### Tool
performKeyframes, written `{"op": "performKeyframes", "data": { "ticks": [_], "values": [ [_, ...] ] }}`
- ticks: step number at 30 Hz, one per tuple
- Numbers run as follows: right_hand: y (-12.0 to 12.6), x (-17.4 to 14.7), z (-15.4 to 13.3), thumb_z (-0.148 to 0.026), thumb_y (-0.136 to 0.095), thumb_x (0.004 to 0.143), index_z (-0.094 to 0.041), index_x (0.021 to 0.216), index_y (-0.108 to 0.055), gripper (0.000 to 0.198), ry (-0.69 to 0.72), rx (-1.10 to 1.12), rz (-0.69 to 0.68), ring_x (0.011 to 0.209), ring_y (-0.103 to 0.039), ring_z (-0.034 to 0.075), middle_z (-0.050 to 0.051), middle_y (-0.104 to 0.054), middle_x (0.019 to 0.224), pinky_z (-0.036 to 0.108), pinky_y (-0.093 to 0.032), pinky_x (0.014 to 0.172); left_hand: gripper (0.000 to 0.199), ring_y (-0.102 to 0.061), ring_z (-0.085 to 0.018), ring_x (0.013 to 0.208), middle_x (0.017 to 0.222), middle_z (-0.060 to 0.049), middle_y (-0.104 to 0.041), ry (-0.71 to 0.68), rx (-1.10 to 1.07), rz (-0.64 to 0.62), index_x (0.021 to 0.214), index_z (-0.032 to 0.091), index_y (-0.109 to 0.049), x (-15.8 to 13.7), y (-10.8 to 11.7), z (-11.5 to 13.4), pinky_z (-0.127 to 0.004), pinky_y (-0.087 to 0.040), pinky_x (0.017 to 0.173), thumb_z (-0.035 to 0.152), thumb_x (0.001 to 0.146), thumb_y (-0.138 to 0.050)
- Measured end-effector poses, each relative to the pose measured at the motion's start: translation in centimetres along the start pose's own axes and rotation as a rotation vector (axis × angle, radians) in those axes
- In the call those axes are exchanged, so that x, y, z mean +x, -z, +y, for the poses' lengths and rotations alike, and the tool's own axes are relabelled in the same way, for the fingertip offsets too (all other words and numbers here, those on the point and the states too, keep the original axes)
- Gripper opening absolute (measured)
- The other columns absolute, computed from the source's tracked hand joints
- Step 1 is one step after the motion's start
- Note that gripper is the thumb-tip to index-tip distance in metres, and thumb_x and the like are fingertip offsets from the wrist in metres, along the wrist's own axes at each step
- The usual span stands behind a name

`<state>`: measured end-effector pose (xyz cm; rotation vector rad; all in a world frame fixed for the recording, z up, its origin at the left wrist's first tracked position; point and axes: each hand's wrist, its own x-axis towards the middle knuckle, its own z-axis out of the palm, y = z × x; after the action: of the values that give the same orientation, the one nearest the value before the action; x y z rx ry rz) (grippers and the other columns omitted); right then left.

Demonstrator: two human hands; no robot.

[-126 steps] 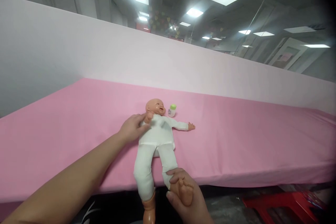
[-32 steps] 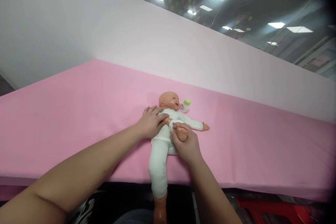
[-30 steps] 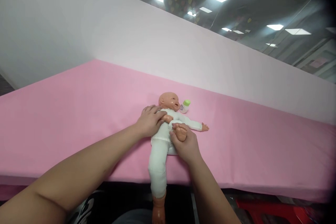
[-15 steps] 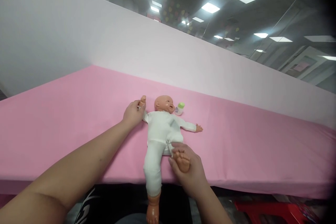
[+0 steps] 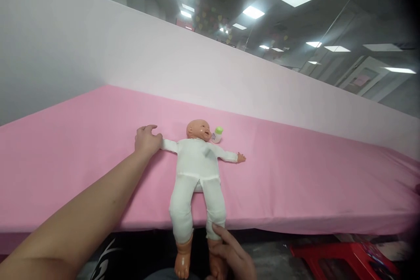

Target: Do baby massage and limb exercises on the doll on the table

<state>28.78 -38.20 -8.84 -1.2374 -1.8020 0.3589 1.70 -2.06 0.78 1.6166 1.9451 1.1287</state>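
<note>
A baby doll point(image 5: 198, 162) in white cloth lies on its back, head turned toward a small baby bottle point(image 5: 217, 134) with a green cap. Both its arms stretch sideways and both legs hang over the table's near edge. My left hand point(image 5: 147, 141), fingers curled, is closed on the end of the doll's arm at the left; the doll's hand there is hidden. At the lower right, my right hand point(image 5: 233, 256) wraps the doll's lower leg and foot, thumb and fingers around the ankle. The doll's other bare foot point(image 5: 183, 263) hangs free.
A pink cloth covers the table point(image 5: 295, 175). Behind it rises a white partition point(image 5: 157, 57). A red plastic stool point(image 5: 344, 260) stands below the table at the lower right.
The doll's raised leg has come down straight over the table edge with my right hand. My left hand has drawn the doll's bent arm out to the left and down.
</note>
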Motion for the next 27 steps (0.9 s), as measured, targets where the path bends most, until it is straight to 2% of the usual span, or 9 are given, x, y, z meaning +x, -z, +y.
{"op": "performKeyframes", "data": {
  "ticks": [3,6,9,12,15,19,21,25,27],
  "values": [
    [0.4,0.0,0.2,-0.041,-0.081,0.085,-0.028,0.119,-0.069,0.038,-0.025,0.111,0.011,0.068,-0.075,0.019,0.014,-0.068,0.138,0.026,-0.062,0.059,0.047,-0.049,-0.041,0.138,0.152,-0.016,-0.049,-0.051,0.139,0.013,0.132,0.028,-0.069,-0.5,0.5,0.3,-0.061,-0.041,0.112,0.035,0.085,-0.064],
    [1.4,1.2,0.2,-0.027,-0.079,0.086,-0.03,0.122,-0.068,0.038,0.053,0.147,0.005,0.056,-0.068,0.014,0.009,-0.077,0.117,0.022,-0.057,0.05,0.043,-0.034,-0.041,0.15,0.158,-0.015,-0.044,-0.205,0.223,0.117,0.129,0.025,-0.071,-1.2,0.8,0.8,-0.063,-0.027,0.122,0.036,0.089,-0.061],
    [2.7,2.9,-0.2,-0.018,-0.072,0.089,-0.029,0.109,-0.073,0.024,0.028,0.076,0.052,0.066,-0.072,0.016,0.005,-0.079,0.099,0.023,-0.061,0.061,0.035,-0.039,-0.038,0.146,0.151,-0.012,-0.051,-0.354,0.171,0.162,0.121,0.025,-0.074,-2.6,0.7,1.7,-0.056,-0.031,0.12,0.036,0.092,-0.057],
    [3.8,4.9,-0.1,-0.028,-0.069,0.094,-0.026,0.108,-0.075,0.015,-0.221,0.106,0.157,0.09,-0.076,0.022,0.008,-0.078,0.102,0.031,-0.063,0.082,0.031,-0.061,-0.03,0.117,0.121,-0.011,-0.064,-0.479,0.005,0.005,0.11,0.025,-0.076,-4.9,0.0,2.9,-0.044,-0.046,0.105,0.041,0.094,-0.055],
    [4.3,7.5,1.3,-0.044,-0.074,0.091,-0.022,0.12,-0.071,0.037,-0.474,0.3,0.211,0.109,-0.073,0.028,0.013,-0.075,0.119,0.039,-0.061,0.095,0.036,-0.066,-0.025,0.089,0.101,-0.007,-0.065,-0.473,-0.078,-0.236,0.111,0.024,-0.073,-7.3,-0.9,4.1,-0.039,-0.051,0.085,0.05,0.094,-0.056],
    [4.2,12.7,3.7,-0.044,-0.087,0.078,-0.02,0.13,-0.065,0.062,-0.685,0.509,0.253,0.124,-0.067,0.031,0.014,-0.072,0.129,0.045,-0.052,0.111,0.039,-0.066,-0.026,0.086,0.101,-0.009,-0.068,-0.468,-0.003,-0.353,0.109,0.023,-0.07,-8.5,-1.8,4.2,-0.039,-0.046,0.077,0.056,0.094,-0.056],
    [3.6,15.8,4.4,-0.038,-0.088,0.076,-0.02,0.128,-0.065,0.06,-0.764,0.637,0.228,0.121,-0.069,0.03,0.013,-0.074,0.126,0.044,-0.053,0.109,0.036,-0.066,-0.027,0.086,0.099,-0.009,-0.069,-0.437,0.005,-0.354,0.105,0.022,-0.069,-8.0,-2.1,3.7,-0.038,-0.044,0.075,0.054,0.092,-0.058],
    [1.5,21.4,4.9,-0.033,-0.077,0.08,-0.014,0.114,-0.071,0.04,-0.777,1.003,0.13,0.111,-0.073,0.03,0.013,-0.077,0.115,0.041,-0.06,0.096,0.033,-0.065,-0.025,0.081,0.094,-0.007,-0.072,-0.357,-0.077,-0.381,0.097,0.022,-0.065,-6.9,-2.6,2.8,-0.036,-0.042,0.069,0.054,0.092,-0.057],
    [0.5,23.2,4.9,-0.031,-0.075,0.08,-0.013,0.111,-0.071,0.037,-0.81,1.097,0.091,0.11,-0.073,0.03,0.014,-0.077,0.112,0.04,-0.061,0.094,0.035,-0.065,-0.025,0.081,0.093,-0.006,-0.072,-0.338,-0.119,-0.391,0.096,0.022,-0.063,-6.8,-2.7,2.7,-0.036,-0.042,0.07,0.056,0.092,-0.056]
  ]
}}
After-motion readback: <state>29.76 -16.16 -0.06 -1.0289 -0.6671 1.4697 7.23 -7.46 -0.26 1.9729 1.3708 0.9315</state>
